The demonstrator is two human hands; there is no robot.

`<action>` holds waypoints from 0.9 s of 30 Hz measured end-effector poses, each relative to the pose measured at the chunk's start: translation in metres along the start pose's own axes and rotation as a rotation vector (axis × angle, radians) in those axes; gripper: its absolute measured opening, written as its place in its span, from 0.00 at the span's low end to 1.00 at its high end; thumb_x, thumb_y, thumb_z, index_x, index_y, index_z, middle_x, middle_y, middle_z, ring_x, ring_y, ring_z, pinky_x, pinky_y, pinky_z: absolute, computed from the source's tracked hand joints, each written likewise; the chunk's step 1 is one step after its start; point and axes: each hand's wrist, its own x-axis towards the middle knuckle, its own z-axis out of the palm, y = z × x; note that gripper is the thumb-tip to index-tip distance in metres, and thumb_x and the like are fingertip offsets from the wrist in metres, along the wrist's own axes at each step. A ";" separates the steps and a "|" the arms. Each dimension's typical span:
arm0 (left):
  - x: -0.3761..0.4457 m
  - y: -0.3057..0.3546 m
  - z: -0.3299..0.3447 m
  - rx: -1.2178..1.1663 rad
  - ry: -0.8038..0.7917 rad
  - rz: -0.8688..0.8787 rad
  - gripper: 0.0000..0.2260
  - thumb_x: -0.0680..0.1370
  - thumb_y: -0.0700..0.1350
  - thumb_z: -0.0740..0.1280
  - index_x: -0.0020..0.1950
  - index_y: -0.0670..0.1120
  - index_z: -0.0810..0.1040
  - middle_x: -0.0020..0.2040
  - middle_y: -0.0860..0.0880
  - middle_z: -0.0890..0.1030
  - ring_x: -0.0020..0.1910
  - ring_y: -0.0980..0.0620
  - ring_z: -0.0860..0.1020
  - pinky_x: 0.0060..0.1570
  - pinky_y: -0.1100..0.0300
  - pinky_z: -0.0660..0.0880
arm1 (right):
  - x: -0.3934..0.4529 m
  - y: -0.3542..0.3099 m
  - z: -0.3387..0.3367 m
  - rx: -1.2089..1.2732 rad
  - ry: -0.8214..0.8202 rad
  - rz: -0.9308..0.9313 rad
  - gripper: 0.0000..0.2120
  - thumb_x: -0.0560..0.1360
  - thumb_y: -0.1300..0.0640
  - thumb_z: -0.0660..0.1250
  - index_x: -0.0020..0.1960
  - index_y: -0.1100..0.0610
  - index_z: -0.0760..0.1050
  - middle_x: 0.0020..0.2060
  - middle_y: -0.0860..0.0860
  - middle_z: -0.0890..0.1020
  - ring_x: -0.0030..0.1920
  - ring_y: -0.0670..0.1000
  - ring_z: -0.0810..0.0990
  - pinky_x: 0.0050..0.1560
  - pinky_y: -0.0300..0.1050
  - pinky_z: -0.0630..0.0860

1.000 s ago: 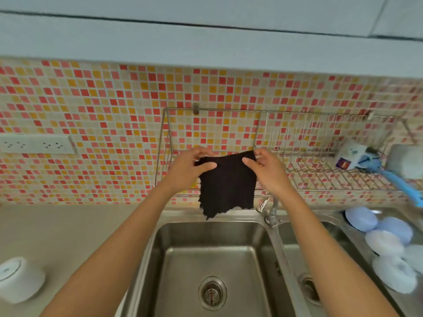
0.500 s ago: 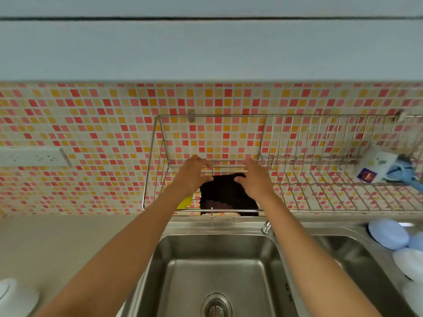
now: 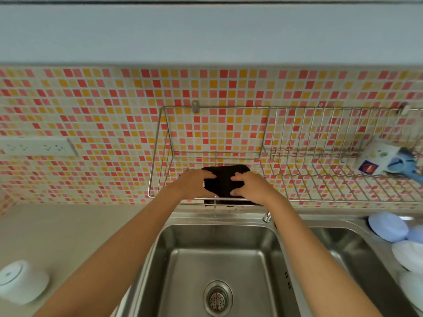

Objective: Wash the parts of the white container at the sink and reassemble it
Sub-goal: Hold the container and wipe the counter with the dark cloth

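A black cloth lies folded over the front of the wire rack on the tiled wall. My left hand and my right hand both press on it, thumbs on top and fingers curled round its front edge. The white container lies on its side on the counter at the lower left, far from both hands. Several white and pale blue round parts are piled at the right rim of the sink. The steel sink sits below my arms, its basin dry.
A tap stands between the two basins, just under my right forearm. On the rack's right end lie a white bottle and a blue brush. A wall socket strip is at the left. A cupboard underside hangs overhead.
The black cloth was held hanging open in front of the rack; both hands have lowered it onto the rack shelf and now rest on it. The camera has tilted up slightly.
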 end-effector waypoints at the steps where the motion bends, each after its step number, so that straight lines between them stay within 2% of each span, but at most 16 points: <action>1: -0.001 -0.001 -0.001 -0.027 -0.023 -0.015 0.31 0.73 0.53 0.72 0.73 0.48 0.67 0.74 0.49 0.68 0.73 0.48 0.64 0.73 0.48 0.59 | 0.000 -0.001 -0.001 0.001 -0.020 0.005 0.29 0.75 0.53 0.69 0.73 0.53 0.65 0.75 0.49 0.60 0.74 0.54 0.60 0.71 0.47 0.58; 3: -0.002 0.001 -0.004 -0.062 -0.050 -0.020 0.30 0.74 0.50 0.72 0.73 0.48 0.67 0.74 0.48 0.67 0.73 0.48 0.65 0.73 0.51 0.61 | -0.001 -0.003 -0.003 0.017 -0.029 0.017 0.30 0.74 0.53 0.71 0.73 0.53 0.66 0.75 0.50 0.62 0.73 0.54 0.62 0.69 0.46 0.60; 5: -0.003 0.003 -0.003 -0.074 -0.044 -0.026 0.31 0.74 0.52 0.72 0.74 0.48 0.66 0.75 0.48 0.66 0.73 0.48 0.64 0.73 0.51 0.60 | -0.004 -0.004 -0.002 0.058 0.017 0.035 0.31 0.73 0.52 0.72 0.73 0.53 0.66 0.73 0.51 0.65 0.71 0.54 0.66 0.67 0.45 0.64; 8: -0.015 -0.001 0.002 0.020 0.164 -0.066 0.32 0.76 0.65 0.60 0.76 0.51 0.62 0.76 0.50 0.62 0.76 0.49 0.58 0.76 0.49 0.50 | -0.012 -0.004 0.004 0.010 0.187 0.030 0.28 0.77 0.47 0.65 0.73 0.54 0.64 0.72 0.53 0.67 0.69 0.55 0.68 0.67 0.49 0.66; 10: -0.028 -0.005 0.007 0.097 0.329 -0.103 0.30 0.79 0.64 0.50 0.77 0.49 0.59 0.78 0.50 0.58 0.77 0.51 0.54 0.76 0.50 0.44 | -0.018 -0.006 0.008 -0.093 0.334 -0.003 0.23 0.80 0.46 0.58 0.72 0.54 0.67 0.72 0.53 0.68 0.69 0.56 0.69 0.66 0.51 0.68; 11: -0.035 -0.005 0.010 0.140 0.361 -0.124 0.30 0.80 0.63 0.46 0.78 0.48 0.57 0.78 0.49 0.57 0.78 0.51 0.52 0.76 0.50 0.42 | -0.021 -0.007 0.010 -0.142 0.394 -0.016 0.21 0.81 0.47 0.55 0.70 0.54 0.69 0.71 0.54 0.70 0.67 0.56 0.71 0.63 0.51 0.71; 13: -0.052 -0.003 0.018 0.230 0.369 -0.153 0.30 0.81 0.61 0.40 0.78 0.47 0.56 0.78 0.49 0.56 0.78 0.51 0.50 0.76 0.50 0.41 | -0.032 -0.010 0.016 -0.229 0.497 -0.034 0.19 0.82 0.48 0.52 0.64 0.53 0.75 0.65 0.53 0.76 0.63 0.54 0.76 0.55 0.49 0.75; 15: -0.064 -0.001 0.026 0.308 0.377 -0.166 0.34 0.78 0.62 0.33 0.78 0.47 0.56 0.78 0.49 0.57 0.78 0.50 0.50 0.76 0.50 0.40 | -0.044 -0.010 0.029 -0.344 0.577 -0.041 0.24 0.82 0.48 0.46 0.51 0.54 0.81 0.50 0.53 0.84 0.54 0.53 0.81 0.47 0.46 0.77; 16: -0.069 -0.002 0.028 0.328 0.383 -0.170 0.37 0.76 0.63 0.29 0.78 0.47 0.56 0.78 0.49 0.57 0.78 0.50 0.50 0.75 0.50 0.38 | -0.050 -0.010 0.036 -0.400 0.602 -0.043 0.27 0.82 0.48 0.44 0.44 0.54 0.81 0.43 0.52 0.85 0.50 0.53 0.83 0.47 0.46 0.76; 17: -0.077 -0.003 0.030 0.339 0.386 -0.177 0.40 0.74 0.64 0.26 0.78 0.47 0.54 0.78 0.49 0.56 0.78 0.50 0.49 0.74 0.50 0.37 | -0.056 -0.011 0.041 -0.429 0.628 -0.048 0.28 0.82 0.48 0.44 0.41 0.55 0.81 0.41 0.52 0.85 0.51 0.53 0.83 0.52 0.47 0.75; 19: -0.089 -0.004 0.035 0.339 0.372 -0.180 0.44 0.70 0.65 0.22 0.79 0.46 0.48 0.79 0.49 0.51 0.78 0.49 0.44 0.73 0.51 0.34 | -0.061 -0.009 0.046 -0.418 0.631 -0.058 0.27 0.83 0.49 0.46 0.48 0.56 0.82 0.49 0.52 0.85 0.59 0.52 0.79 0.66 0.51 0.67; 21: -0.101 -0.002 0.037 0.344 0.330 -0.180 0.44 0.69 0.66 0.21 0.78 0.45 0.42 0.79 0.48 0.44 0.78 0.49 0.40 0.73 0.51 0.33 | -0.066 -0.011 0.046 -0.395 0.545 -0.005 0.26 0.83 0.47 0.43 0.59 0.56 0.78 0.59 0.52 0.81 0.66 0.52 0.73 0.71 0.52 0.59; 24: -0.117 0.002 0.034 0.365 0.242 -0.179 0.30 0.81 0.60 0.37 0.77 0.44 0.37 0.79 0.46 0.39 0.77 0.47 0.37 0.73 0.51 0.34 | -0.075 -0.017 0.045 -0.422 0.425 0.093 0.28 0.82 0.46 0.40 0.71 0.58 0.66 0.72 0.53 0.68 0.74 0.52 0.61 0.75 0.54 0.50; 27: -0.137 0.010 0.023 0.277 0.178 -0.211 0.28 0.83 0.56 0.42 0.78 0.43 0.38 0.79 0.45 0.39 0.77 0.47 0.38 0.74 0.53 0.37 | -0.092 -0.037 0.037 -0.369 0.285 0.119 0.27 0.83 0.48 0.40 0.76 0.61 0.53 0.77 0.56 0.55 0.77 0.55 0.51 0.76 0.54 0.47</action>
